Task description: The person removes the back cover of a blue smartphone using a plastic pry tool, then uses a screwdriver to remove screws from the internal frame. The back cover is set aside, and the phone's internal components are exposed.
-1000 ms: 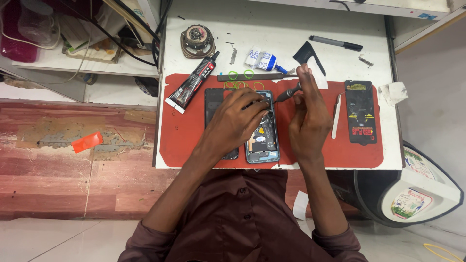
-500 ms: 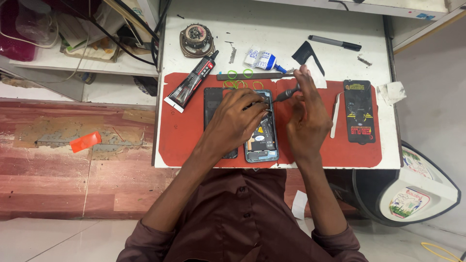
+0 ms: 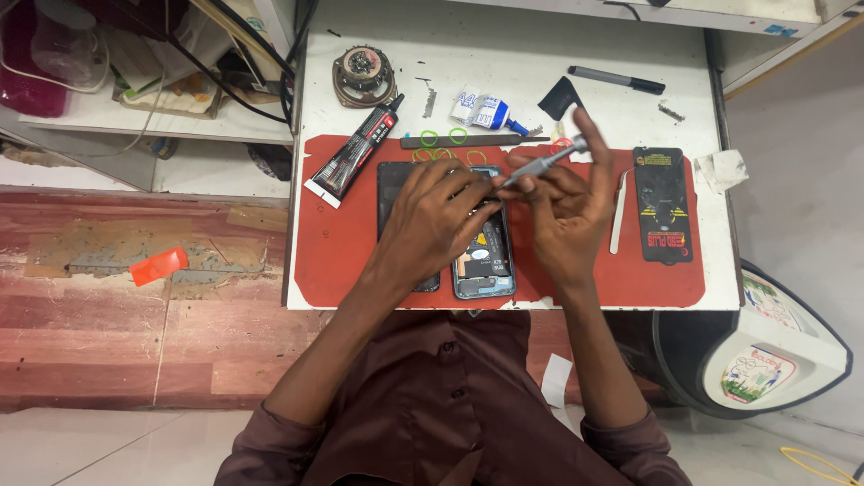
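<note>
1. Two bare hands meet over an opened smartphone that lies face down on a red rubber mat, just in front of the person's chest. Its back is off, showing dark flat parts inside a pale blue frame.
2. The left hand lies spread over the phone's upper half and over a black rectangular panel beside it, fingers pressed down. The hand hides what lies beneath it, so whether it grips anything cannot be told.
3. The right hand is pinched shut on a slim grey metal screwdriver, which slants up and to the right. Its tip is hidden between the two hands.
4. The mat is matte, with rounded corners, and covers the near part of a white table with a scuffed top.
5. A long black glue tube with a red band lies slanted at the mat's left edge, half on the white surface.
6. Thin green rubber bands lie in loops beside a dark flat metal ruler.
7. A small white and blue bottle lies on its side near a round, rusty speaker.
8. To the right lie a glossy black rectangular pack with yellow print and a white plastic pry tool.
9. A black pen lies at the far edge, and a crumpled white tissue sits at the right edge.
10. The shelf at far left is cluttered with cables; its contents are hard to make out.
</note>
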